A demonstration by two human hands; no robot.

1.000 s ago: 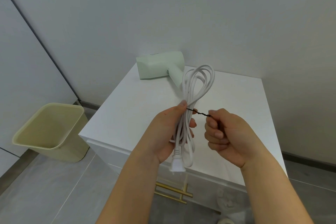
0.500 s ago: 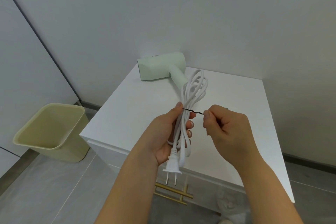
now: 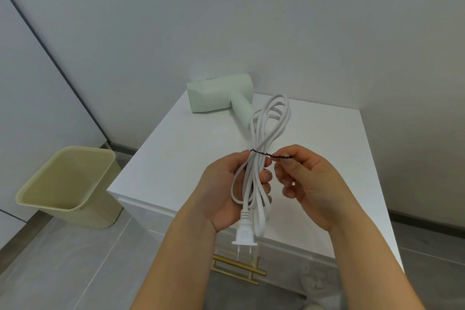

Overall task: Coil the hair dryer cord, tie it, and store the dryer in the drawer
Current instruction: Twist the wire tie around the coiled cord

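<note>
Currently in hand: the tying step, by my reading. The cord (image 3: 270, 123) is already coiled, and a black twist tie (image 3: 274, 156) circles its waist with the ends wound into a tail.
Left hand (image 3: 226, 191): wrapped round the lower half of the coil at the centre of the frame, with the plug (image 3: 244, 235) hanging below the palm.
Right hand (image 3: 309, 184): thumb and forefinger pinch the tail of the tie just right of the coil; the other fingers are curled.
Hair dryer (image 3: 219, 95): lies on the white worktop (image 3: 191, 158) at upper centre, near the wall, joined to the coil held above the worktop.
Next move: probably a last twist or pressing the tail flat, then freeing one hand for the drawer.
Drawer (image 3: 156, 221): closed, below the worktop edge, with a brass handle (image 3: 237, 269) at lower centre; contents hidden.
Bin (image 3: 68, 184): on the floor at lower left, open-topped; only its own inner walls show.
</note>
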